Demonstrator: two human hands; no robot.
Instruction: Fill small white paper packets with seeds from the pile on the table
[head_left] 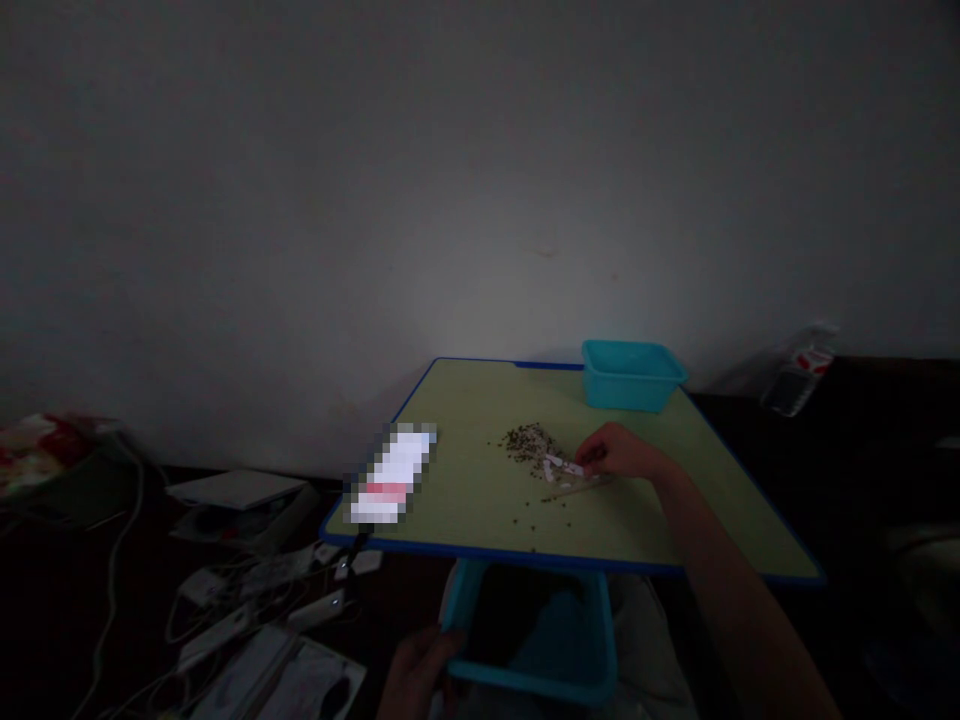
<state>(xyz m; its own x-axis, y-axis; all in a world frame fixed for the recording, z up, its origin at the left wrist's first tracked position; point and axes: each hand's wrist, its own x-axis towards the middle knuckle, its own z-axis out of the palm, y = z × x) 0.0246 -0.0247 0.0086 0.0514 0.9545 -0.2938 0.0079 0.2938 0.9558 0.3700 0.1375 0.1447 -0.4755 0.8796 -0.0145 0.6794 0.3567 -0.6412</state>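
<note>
The left hand (417, 662) clasps the lower bin (540, 684), its dark interior unclear; the right hand (613, 452) pinches a pale strip (564, 465) beside dark grains (523, 442). A turquoise bin (624, 391) stands behind; the bright screen (395, 474) is pixelated.

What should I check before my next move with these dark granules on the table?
1. Left hand on lower turquoise bin: ok, gripping its rim.
2. Lower bin below the table's near edge: ok.
3. Right hand on pale flat piece: ok, fingers at one end.
4. Dark granules in one pile: not ok, several strays lie nearer you.
5. Upper turquoise bin's contents: cannot tell, floor hidden.
</note>
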